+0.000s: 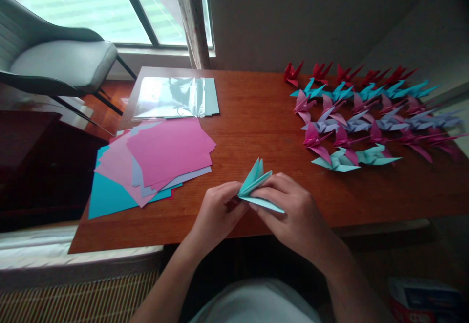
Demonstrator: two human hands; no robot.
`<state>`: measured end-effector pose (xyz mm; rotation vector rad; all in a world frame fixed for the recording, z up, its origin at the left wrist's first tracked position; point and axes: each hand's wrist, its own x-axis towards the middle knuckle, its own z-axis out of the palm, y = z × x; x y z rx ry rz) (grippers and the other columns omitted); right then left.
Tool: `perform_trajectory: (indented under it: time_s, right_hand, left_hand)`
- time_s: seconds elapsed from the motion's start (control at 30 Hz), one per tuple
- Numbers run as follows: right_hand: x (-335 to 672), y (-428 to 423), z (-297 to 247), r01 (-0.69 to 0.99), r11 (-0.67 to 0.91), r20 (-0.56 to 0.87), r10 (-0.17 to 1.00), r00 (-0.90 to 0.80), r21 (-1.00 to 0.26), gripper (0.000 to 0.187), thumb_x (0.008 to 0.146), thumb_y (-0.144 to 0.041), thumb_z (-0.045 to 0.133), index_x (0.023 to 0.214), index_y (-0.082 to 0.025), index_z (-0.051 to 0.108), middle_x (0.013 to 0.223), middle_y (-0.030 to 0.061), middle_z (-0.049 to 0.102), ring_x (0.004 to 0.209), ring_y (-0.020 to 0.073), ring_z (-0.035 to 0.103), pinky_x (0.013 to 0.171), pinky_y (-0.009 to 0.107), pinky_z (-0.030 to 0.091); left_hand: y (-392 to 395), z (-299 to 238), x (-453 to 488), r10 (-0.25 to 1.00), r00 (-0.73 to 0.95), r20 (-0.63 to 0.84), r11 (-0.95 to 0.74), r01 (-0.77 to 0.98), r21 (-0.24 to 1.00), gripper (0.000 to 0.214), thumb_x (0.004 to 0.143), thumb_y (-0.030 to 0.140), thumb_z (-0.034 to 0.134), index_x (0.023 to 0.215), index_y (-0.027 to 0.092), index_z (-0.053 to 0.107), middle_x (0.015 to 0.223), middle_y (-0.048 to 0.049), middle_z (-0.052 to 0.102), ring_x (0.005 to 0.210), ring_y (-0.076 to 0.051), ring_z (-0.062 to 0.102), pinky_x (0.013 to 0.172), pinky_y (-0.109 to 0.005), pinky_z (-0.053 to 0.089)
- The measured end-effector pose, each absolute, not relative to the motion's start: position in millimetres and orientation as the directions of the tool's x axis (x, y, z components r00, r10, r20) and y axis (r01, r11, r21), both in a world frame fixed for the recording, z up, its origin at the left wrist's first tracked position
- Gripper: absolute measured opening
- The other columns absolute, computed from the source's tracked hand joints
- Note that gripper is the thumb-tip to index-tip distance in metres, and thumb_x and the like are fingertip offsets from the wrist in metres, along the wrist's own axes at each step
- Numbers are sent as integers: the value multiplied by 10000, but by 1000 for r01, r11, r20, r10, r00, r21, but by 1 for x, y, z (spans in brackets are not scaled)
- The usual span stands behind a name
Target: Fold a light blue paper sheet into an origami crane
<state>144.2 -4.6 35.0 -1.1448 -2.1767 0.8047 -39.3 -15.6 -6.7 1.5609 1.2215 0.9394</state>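
A partly folded light-teal paper piece [256,183] stands at the near edge of the wooden table [256,113]. My left hand [216,213] pinches its left side, fingers closed on the paper. My right hand [293,210] grips it from the right and covers its lower part. Its pointed flaps stick up and away from me.
A fanned stack of pink, lilac and blue paper sheets [154,161] lies at the left, with a clear plastic sleeve of sheets [176,97] behind it. Several folded paper cranes [366,113] sit in rows at the right. A grey chair [58,59] stands by the window.
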Motion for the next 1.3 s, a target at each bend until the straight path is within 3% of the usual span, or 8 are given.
perform_trajectory:
  time_s: [0.17,0.27,0.4,0.47,0.57,0.63,0.9,1.3]
  right_hand:
    - [147,-4,35,450,510,313,840,-443,-733,214,900,-108,661,1065,-245,668,984,35,733,907,199,652,822,363,541]
    - [146,-3,30,442,495,397,868,-300,-748,185,885,-107,681,1001,-245,637,903,15,696,827,165,643,763,313,538]
    - [144,-4,19,360,330,310,944,-114,-873,320,855,-251,757,1135,-256,603,972,26,649,806,157,620,674,276,533]
    - [145,-3,16,304,277,226,955,-192,-912,327,854,-311,763,1144,-252,624,991,32,654,836,165,628,682,273,532]
    - [146,-1,16,289,301,196,919,-341,-909,122,887,-339,729,913,-229,683,870,11,651,781,153,606,681,266,503]
    - [147,1,18,275,326,220,909,-354,-905,142,907,-329,707,827,-216,676,811,0,637,739,140,585,669,261,484]
    - [156,8,25,308,327,175,885,-432,-894,195,935,-350,671,801,-210,687,790,3,651,717,138,578,669,264,465]
    - [160,6,21,336,282,118,893,-434,-899,170,945,-343,658,856,-211,716,758,5,675,691,138,610,652,265,476]
  left_hand:
    - [-17,-5,-39,975,221,15,-64,217,974,113,853,143,621,835,141,732,723,-22,694,634,-127,607,622,-210,476]
    - [-16,-3,-41,970,244,6,-55,195,979,115,873,179,647,811,141,737,708,-23,695,626,-126,601,601,-207,461]
    - [-14,1,-45,964,266,29,-65,129,990,129,895,194,660,807,147,741,729,-23,702,661,-125,607,633,-203,466]
    - [-13,2,-46,957,288,34,-64,96,993,136,898,187,660,793,148,738,748,-26,714,691,-133,628,669,-209,481]
    - [-13,4,-46,948,317,21,-52,89,995,134,898,191,661,802,148,743,782,-39,736,727,-153,657,707,-227,502]
    - [-13,4,-45,950,312,19,-56,109,992,130,898,195,661,810,149,745,775,-35,736,717,-147,654,711,-224,504]
    - [-17,-1,-45,957,288,-26,-16,143,990,143,898,220,659,873,144,777,763,-38,751,687,-140,658,664,-205,511]
    - [-17,-1,-42,970,226,-91,98,-20,995,174,869,272,726,973,154,799,860,-78,792,756,-190,722,709,-254,578]
